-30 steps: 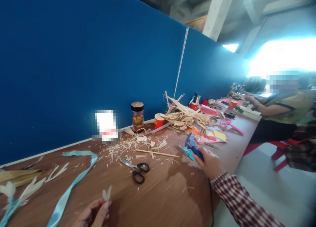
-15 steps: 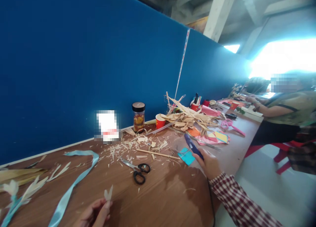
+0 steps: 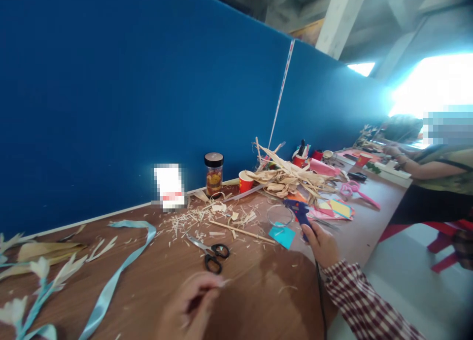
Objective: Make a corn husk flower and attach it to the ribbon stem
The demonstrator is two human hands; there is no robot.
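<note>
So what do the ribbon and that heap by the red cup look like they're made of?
The ribbon looks like satin fabric: pale blue, with a soft sheen. The heap seems to be dried husk or straw: tan, matte, curled strips. The red cup looks like paper.

Black-handled scissors (image 3: 212, 254) lie mid-frame on the wooden surface (image 3: 258, 300); a dark-lidded jar (image 3: 214, 174) and red cup (image 3: 245, 181) stand by the blue partition (image 3: 111, 98); light-blue ribbon (image 3: 114, 276) trails lower left.

text: none legible | jar (image 3: 214, 174) label: yellow and red, too small to read | red cups (image 3: 245, 182): pale print, unreadable | white card (image 3: 169, 187) against the blue partition (image 3: 111, 108): blurred out
</note>
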